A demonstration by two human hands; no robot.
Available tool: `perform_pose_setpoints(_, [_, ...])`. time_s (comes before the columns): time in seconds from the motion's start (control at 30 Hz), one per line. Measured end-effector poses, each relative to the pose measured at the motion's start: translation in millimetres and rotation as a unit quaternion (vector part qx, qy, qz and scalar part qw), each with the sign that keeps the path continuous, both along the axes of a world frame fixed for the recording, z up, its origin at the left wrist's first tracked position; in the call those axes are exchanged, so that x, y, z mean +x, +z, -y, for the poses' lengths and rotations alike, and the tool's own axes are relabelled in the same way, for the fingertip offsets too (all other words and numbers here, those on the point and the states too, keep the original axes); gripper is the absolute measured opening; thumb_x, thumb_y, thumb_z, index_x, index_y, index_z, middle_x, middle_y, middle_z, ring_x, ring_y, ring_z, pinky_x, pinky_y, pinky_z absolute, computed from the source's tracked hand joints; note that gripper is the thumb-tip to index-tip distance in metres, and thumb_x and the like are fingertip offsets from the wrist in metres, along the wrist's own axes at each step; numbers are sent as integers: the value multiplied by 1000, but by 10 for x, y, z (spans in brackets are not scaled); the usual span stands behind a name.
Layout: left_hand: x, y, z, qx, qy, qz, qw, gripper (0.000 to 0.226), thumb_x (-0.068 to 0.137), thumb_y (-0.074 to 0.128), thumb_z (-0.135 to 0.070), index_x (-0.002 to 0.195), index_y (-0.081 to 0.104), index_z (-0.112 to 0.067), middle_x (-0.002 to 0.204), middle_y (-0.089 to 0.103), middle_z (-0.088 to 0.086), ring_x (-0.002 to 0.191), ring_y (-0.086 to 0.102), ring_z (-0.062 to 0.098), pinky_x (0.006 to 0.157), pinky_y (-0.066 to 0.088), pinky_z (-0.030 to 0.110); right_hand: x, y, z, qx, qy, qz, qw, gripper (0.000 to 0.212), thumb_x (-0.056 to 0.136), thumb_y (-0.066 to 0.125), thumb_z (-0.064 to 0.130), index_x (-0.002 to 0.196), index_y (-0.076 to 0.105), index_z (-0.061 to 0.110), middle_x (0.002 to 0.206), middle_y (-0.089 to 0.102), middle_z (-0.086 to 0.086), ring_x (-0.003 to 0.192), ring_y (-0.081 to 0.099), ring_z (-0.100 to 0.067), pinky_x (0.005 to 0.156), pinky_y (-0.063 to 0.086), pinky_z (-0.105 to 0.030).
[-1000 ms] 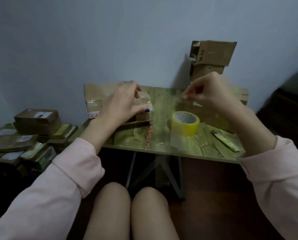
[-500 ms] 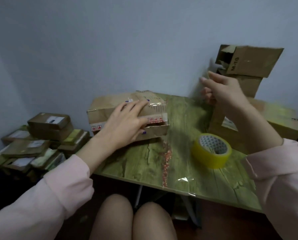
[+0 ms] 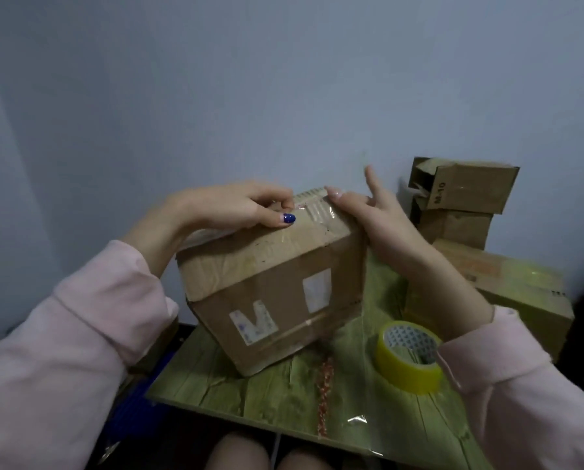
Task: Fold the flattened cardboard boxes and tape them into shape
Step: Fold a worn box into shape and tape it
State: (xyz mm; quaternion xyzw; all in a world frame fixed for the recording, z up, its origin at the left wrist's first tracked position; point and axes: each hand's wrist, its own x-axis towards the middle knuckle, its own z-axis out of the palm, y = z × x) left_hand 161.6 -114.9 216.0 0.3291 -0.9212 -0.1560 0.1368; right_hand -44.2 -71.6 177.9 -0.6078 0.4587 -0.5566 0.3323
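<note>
Cardboard box (image 3: 277,293) tilted on table (image 3: 250,395); tape roll (image 3: 409,371) near, stacked boxes (image 3: 463,198) behind.

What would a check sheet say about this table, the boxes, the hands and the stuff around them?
Surface: green table, red speckles down its middle.
Job's things: box held tilted over the table, white labels on its side; yellow tape roll to its right.
Clutter: other boxes stacked at the right rear.
Hands: left hand grips the box's top; right hand presses its top right edge.
Cables: nothing seen.
Surroundings: plain wall behind; knees below the table.
</note>
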Motion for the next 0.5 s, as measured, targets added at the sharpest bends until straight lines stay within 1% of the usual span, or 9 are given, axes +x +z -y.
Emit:
perform_pose_setpoints(0.07, [-77, -66, 60, 17, 3, 16, 1000, 13, 83, 45, -40, 80, 51, -29, 89, 52, 9, 82, 45, 15, 78, 36, 34, 1, -168, 66, 25, -25, 61, 998, 93, 89, 64, 27, 152, -3, 14, 94, 66, 14, 109, 60, -11, 104, 42, -33])
perform_pose_setpoints(0.1, [-111, -117, 90, 22, 11, 32, 999, 15, 86, 45, -42, 85, 51, -28, 94, 54, 9, 87, 47, 16, 80, 36, 34, 3, -263, 90, 41, -39, 82, 995, 93, 88, 65, 26, 152, -1, 14, 91, 64, 14, 110, 59, -14, 106, 41, -36])
perform_pose_setpoints(0.13, [-137, -173, 133, 19, 22, 50, 998, 15, 91, 45, -42, 91, 52, -29, 100, 55, 6, 92, 49, 16, 82, 36, 35, 2, -361, 126, 58, -53, 96, 992, 93, 88, 66, 26, 153, 0, 15, 93, 64, 12, 112, 58, -16, 107, 40, -38])
perform_pose_setpoints(0.17, [-164, -219, 168, 8, 39, 68, 997, 13, 96, 45, -39, 99, 52, -28, 107, 56, 2, 97, 49, 16, 83, 37, 34, -3, -445, 149, 70, -65, 110, 989, 93, 87, 67, 26, 153, 1, 16, 101, 65, 6, 114, 56, -18, 108, 39, -40])
perform_pose_setpoints(0.23, [-215, -317, 200, -29, 67, 74, 995, 15, 97, 46, -33, 112, 47, -30, 114, 57, 2, 98, 52, 18, 85, 40, 36, -31, -563, 187, 82, -80, 144, 983, 95, 86, 67, 23, 152, -1, 15, 116, 64, 0, 117, 55, -18, 109, 37, -41])
perform_pose_setpoints(0.33, [-255, -487, 162, -75, 85, 33, 993, 27, 98, 45, -31, 123, 36, -34, 115, 59, 12, 102, 55, 24, 89, 43, 40, -63, -610, 204, 82, -97, 158, 979, 96, 88, 66, 19, 152, -4, 14, 92, 59, 12, 116, 53, -14, 111, 35, -39])
perform_pose_setpoints(0.37, [-258, -541, 136, -85, 91, 12, 992, 32, 98, 43, -31, 128, 31, -36, 118, 59, 16, 108, 55, 28, 93, 42, 43, -65, -614, 209, 78, -98, 156, 980, 96, 87, 67, 19, 152, -5, 14, 91, 60, 14, 117, 53, -14, 112, 34, -40])
perform_pose_setpoints(0.43, [-264, -591, 59, -79, 106, -21, 991, 46, 99, 40, -33, 140, 20, -38, 133, 52, 15, 121, 50, 28, 102, 38, 45, -65, -630, 238, 75, -92, 165, 979, 98, 87, 67, 20, 152, -6, 16, 107, 65, 7, 119, 53, -16, 111, 34, -41])
perform_pose_setpoints(0.5, [-281, -575, -2, -70, 107, 2, 992, 50, 99, 36, -41, 146, 22, -33, 147, 42, 4, 131, 41, 20, 109, 32, 38, -60, -626, 256, 78, -87, 192, 974, 96, 87, 67, 24, 152, -4, 18, 125, 59, 1, 120, 53, -19, 108, 38, -43])
